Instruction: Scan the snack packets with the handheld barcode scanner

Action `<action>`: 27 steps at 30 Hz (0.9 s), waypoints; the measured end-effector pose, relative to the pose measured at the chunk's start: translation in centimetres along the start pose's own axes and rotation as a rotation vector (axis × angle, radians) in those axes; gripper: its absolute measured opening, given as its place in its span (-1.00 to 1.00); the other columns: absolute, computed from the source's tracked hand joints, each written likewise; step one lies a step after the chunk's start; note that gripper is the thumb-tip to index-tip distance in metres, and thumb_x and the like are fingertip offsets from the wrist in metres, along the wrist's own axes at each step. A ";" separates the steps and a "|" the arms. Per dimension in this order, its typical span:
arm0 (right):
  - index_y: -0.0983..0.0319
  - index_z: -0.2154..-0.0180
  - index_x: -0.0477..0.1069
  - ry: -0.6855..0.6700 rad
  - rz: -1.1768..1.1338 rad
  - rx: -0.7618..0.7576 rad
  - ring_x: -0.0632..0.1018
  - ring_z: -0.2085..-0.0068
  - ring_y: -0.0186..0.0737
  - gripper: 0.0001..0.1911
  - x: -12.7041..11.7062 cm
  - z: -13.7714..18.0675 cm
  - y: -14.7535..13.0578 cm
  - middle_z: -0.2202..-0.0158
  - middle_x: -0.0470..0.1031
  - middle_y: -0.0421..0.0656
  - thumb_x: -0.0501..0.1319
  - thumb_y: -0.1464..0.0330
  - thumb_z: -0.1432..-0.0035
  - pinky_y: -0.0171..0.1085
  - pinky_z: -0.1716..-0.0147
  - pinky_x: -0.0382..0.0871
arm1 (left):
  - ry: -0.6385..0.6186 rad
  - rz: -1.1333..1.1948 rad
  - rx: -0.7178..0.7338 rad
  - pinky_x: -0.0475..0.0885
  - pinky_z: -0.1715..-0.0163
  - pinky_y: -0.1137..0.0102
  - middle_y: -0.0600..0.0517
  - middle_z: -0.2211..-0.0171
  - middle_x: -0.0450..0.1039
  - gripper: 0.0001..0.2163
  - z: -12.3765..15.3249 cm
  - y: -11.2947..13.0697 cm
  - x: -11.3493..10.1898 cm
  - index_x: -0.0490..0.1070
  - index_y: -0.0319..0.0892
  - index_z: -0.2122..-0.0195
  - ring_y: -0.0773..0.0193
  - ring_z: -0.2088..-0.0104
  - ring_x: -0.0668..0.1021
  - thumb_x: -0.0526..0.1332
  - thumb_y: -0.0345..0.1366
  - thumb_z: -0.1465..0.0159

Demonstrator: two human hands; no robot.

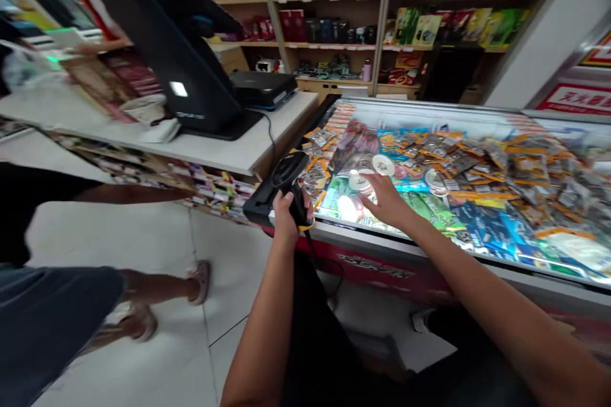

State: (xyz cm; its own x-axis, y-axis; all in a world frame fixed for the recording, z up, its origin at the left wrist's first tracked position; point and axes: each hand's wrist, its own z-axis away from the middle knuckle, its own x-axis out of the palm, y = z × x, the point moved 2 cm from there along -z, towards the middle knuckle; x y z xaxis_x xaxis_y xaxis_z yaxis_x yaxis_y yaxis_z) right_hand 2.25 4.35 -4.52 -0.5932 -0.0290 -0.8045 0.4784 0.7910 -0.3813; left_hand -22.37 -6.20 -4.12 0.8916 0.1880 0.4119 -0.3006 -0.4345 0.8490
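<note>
My left hand [288,219] is wrapped around the handle of a black barcode scanner [291,169], its head raised above the corner of the freezer. A cable hangs from the scanner's grip. My right hand [384,199] is open, thumb and fingers apart, over the freezer's lit top near a round white-lidded tub [359,182]; whether it touches the surface I cannot tell. Another white-lidded tub [383,165] sits just beyond the fingers. Green packets [432,208] and blue packets [482,226] lie to the right of this hand.
A chest freezer [367,230] full of packets stretches to the right. On the white counter [217,154] at left stand a black checkout terminal [191,70] and a flat black device [263,86]. Another person's arm [138,193] reaches toward the counter. Stocked shelves [329,46] line the back.
</note>
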 end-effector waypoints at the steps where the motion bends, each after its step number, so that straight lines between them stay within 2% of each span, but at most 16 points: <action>1: 0.22 -0.33 0.24 -0.045 -0.045 0.004 0.38 -0.23 0.18 -0.43 1.6 -1.1 -1.4 -0.18 0.42 0.12 0.08 0.10 -0.43 0.13 -0.21 0.25 | 0.029 -0.007 0.017 0.20 0.70 0.48 0.16 0.55 0.30 -0.57 -0.1 0.4 -0.9 0.35 -0.19 0.04 0.41 0.70 0.35 0.21 0.05 -0.26; 4: 0.20 -0.24 0.36 -0.077 -0.097 0.064 0.43 -0.13 0.22 -0.45 5.5 -4.1 -4.8 -0.05 0.47 0.12 0.11 0.01 -0.39 0.14 -0.11 0.34 | 0.104 -0.030 0.049 0.18 0.68 0.48 0.18 0.55 0.28 -0.55 -0.2 1.2 -3.1 0.33 -0.19 0.03 0.42 0.69 0.34 0.21 0.08 -0.25; 6: 0.18 -0.19 0.40 -0.067 -0.086 0.123 0.43 -0.11 0.27 -0.43 7.5 -5.7 -6.3 -0.02 0.46 0.13 0.21 -0.03 -0.32 0.16 -0.06 0.36 | 0.130 -0.037 0.053 0.18 0.66 0.48 0.18 0.54 0.28 -0.53 -0.1 1.3 -4.0 0.32 -0.17 0.01 0.43 0.68 0.35 0.19 0.11 -0.27; 9: 0.14 -0.13 0.43 -0.094 -0.077 0.193 0.44 -0.11 0.34 -0.43 9.4 -7.1 -7.4 -0.03 0.47 0.12 0.34 -0.02 -0.20 0.23 -0.03 0.34 | 0.135 -0.042 0.044 0.19 0.66 0.47 0.18 0.54 0.29 -0.53 0.0 0.9 -4.3 0.32 -0.17 0.04 0.42 0.69 0.35 0.20 0.12 -0.26; 11: 0.15 -0.08 0.44 -0.115 -0.122 0.219 0.48 -0.08 0.29 -0.46 9.9 -7.3 -7.3 0.01 0.51 0.08 0.39 0.04 -0.16 0.21 -0.03 0.34 | 0.124 -0.044 0.035 0.21 0.66 0.47 0.17 0.54 0.31 -0.56 0.0 0.7 -4.4 0.32 -0.17 0.06 0.42 0.69 0.37 0.22 0.09 -0.26; 15: 0.17 -0.01 0.36 -0.090 -0.391 0.205 0.57 0.04 0.11 -0.53 8.9 -7.1 -5.5 0.08 0.54 -0.01 0.40 0.15 -0.14 0.03 0.05 0.43 | 0.084 -0.043 0.019 0.23 0.69 0.47 0.17 0.55 0.32 -0.54 0.1 0.8 -4.5 0.31 -0.17 0.05 0.40 0.71 0.37 0.23 0.11 -0.24; 18: 0.12 0.01 0.25 -0.058 -0.661 0.297 0.62 0.23 0.01 -0.57 7.1 -6.6 -3.3 0.15 0.55 -0.09 0.33 0.13 -0.18 -0.02 0.21 0.48 | 0.007 -0.047 -0.036 0.23 0.74 0.46 0.16 0.55 0.35 -0.57 0.3 0.8 -3.7 0.31 -0.17 0.12 0.37 0.73 0.37 0.26 0.08 -0.22; 20: 0.11 0.03 0.20 0.006 -0.816 0.366 0.62 0.34 -0.06 -0.57 5.8 -6.1 -1.8 0.19 0.56 -0.13 0.31 0.12 -0.20 -0.03 0.26 0.50 | -0.050 -0.045 -0.090 0.24 0.76 0.45 0.13 0.54 0.39 -0.63 0.9 0.4 -2.4 0.30 -0.17 0.16 0.35 0.73 0.40 0.27 0.02 -0.24; 23: 0.11 0.02 0.22 0.108 -0.918 0.393 0.66 0.24 -0.05 -0.54 4.4 -5.2 -0.1 0.08 0.57 -0.09 0.35 0.11 -0.18 -0.01 0.16 0.53 | -0.121 -0.039 -0.175 0.28 0.73 0.47 0.10 0.52 0.43 -0.70 2.4 -0.7 0.1 0.28 -0.17 0.20 0.34 0.71 0.44 0.27 -0.05 -0.28; 27: 0.11 -0.02 0.28 0.116 -0.926 0.379 0.62 0.00 0.01 -0.49 4.3 -4.7 0.9 -0.03 0.55 -0.03 0.39 0.10 -0.14 0.02 0.00 0.52 | -0.207 0.003 -0.230 0.29 0.71 0.47 0.09 0.51 0.43 -0.69 4.4 -2.1 2.7 0.31 -0.18 0.14 0.35 0.70 0.44 0.26 -0.05 -0.30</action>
State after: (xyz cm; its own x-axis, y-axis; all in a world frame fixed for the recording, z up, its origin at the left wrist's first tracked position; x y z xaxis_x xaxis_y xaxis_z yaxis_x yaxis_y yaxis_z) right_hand -2.94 7.85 -6.16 -0.8855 -0.4584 -0.0764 -0.0405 0.2399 -0.9699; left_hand -17.87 -8.62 -6.28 0.9337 -0.0066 0.3581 -0.3507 -0.2198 0.9103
